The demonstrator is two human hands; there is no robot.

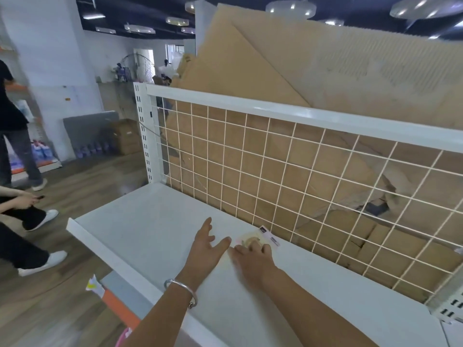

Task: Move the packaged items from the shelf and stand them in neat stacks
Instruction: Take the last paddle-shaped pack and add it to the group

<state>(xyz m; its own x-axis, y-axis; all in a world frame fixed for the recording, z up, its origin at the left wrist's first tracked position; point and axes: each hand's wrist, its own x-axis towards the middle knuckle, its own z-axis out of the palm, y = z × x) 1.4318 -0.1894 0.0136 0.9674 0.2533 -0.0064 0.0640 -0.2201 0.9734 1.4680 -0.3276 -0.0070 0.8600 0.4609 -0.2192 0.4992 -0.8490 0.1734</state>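
A single flat, clear packaged item [260,237] with a tan round content and a white label lies on the white shelf [140,221], close to the wire grid back. My right hand [253,259] rests over its near edge, fingertips on the packet; the image is blurred there. My left hand [206,246], with a silver bangle on the wrist, hovers just left of it, fingers spread and holding nothing.
A white wire grid [275,166] backs the shelf, with flattened cardboard [288,58] piled behind it. The shelf has a raised front lip [82,234]. Two people [15,136] are at the left on the wooden floor. An orange-edged lower shelf [117,304] sits below.
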